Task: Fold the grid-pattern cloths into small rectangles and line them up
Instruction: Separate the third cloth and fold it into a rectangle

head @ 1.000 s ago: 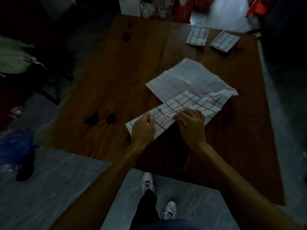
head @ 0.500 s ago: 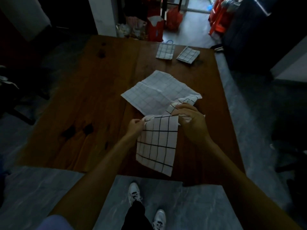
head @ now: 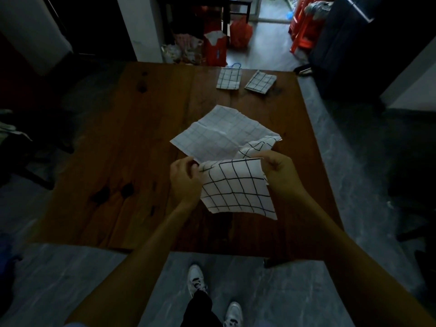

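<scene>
The table (head: 141,142) is dark, reddish-brown wood with visible grain and black knots, faintly sheened. The held cloth (head: 236,185) is matt white fabric with black grid lines, creased; two folded cloths (head: 228,79) (head: 260,81) near the far edge look alike. The floor (head: 342,147) is smooth, mottled grey stone.

The room is dim. A dark wooden table (head: 141,142) with black knots stands on a grey marbled floor (head: 335,142). Past its far edge a white pillar (head: 139,29) rises, with red bags (head: 215,51) beside it. A tall dark cabinet (head: 349,43) fills the far right, red stools (head: 300,27) behind it.
</scene>
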